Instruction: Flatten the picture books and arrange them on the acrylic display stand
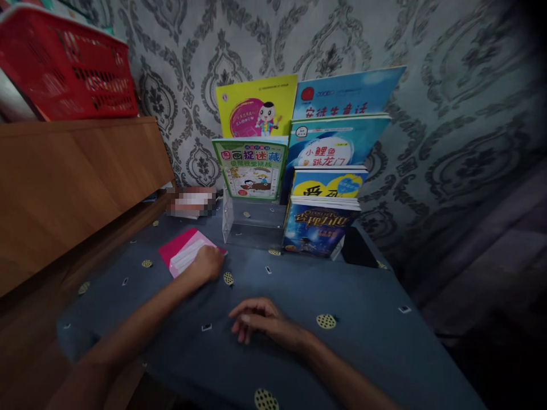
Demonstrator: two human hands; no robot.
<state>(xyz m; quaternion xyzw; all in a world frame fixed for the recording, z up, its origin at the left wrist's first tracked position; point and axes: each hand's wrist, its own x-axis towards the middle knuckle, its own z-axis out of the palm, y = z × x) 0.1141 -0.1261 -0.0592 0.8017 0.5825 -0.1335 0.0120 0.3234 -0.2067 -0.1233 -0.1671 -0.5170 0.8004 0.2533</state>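
Observation:
My left hand is closed at the right edge of a pink and white booklet, which lies on a crimson one; its fingertips are hidden. Nearer to me, my right hand hovers over or rests on the cloth with fingers apart and slightly curled, holding nothing. Behind them is a clear stepped stand. Its left side bears a green-edged book before a yellow one. On the right stand a dark blue book and several others in rising rows.
The table has a blue-grey cloth with pineapple prints. A blurred stack lies at the back left, and a black flat object right of the stand. A red basket sits on a wooden cabinet. Patterned wallpaper rises behind.

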